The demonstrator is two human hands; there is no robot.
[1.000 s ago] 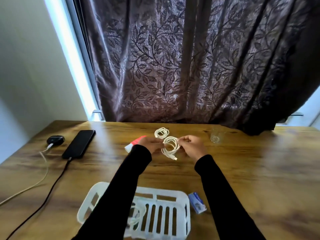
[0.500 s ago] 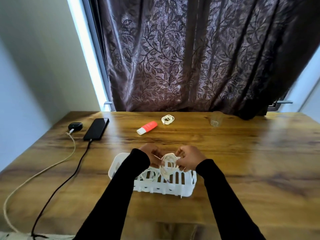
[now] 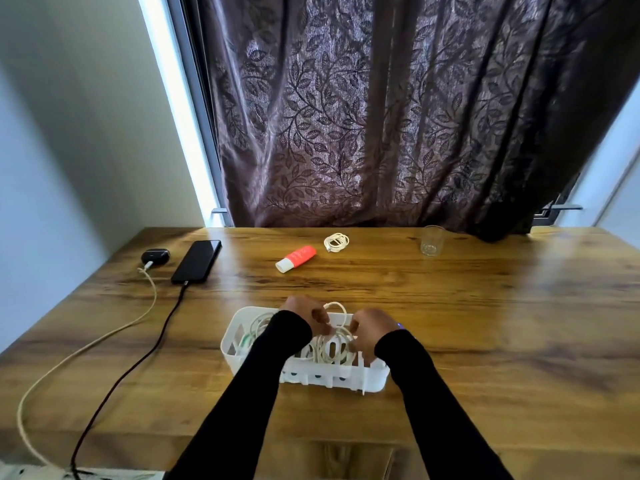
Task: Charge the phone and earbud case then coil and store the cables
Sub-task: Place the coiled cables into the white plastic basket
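A white slotted basket [image 3: 239, 344] stands at the near middle of the wooden table [image 3: 485, 306]. My left hand [image 3: 304, 311] and my right hand [image 3: 372, 329] both grip a coiled white cable [image 3: 334, 344], held upright inside the basket. Another pale coil [image 3: 256, 325] lies in the basket's left part. At the far left a black phone [image 3: 197, 261] has a black cable [image 3: 138, 358] plugged in. Beside it a black earbud case [image 3: 155, 255] has a beige cable [image 3: 86, 348] plugged in. A third white coil [image 3: 336, 242] lies on the table near the curtain.
A red and white tube [image 3: 296, 258] lies beyond the basket. A clear glass [image 3: 432, 240] stands at the back right. A dark leaf-patterned curtain [image 3: 381, 116] hangs behind the table. Both charging cables run off the near left edge.
Both hands have carried the coiled cable from the far middle of the table back and down into the basket. The view has tilted and pulled back.
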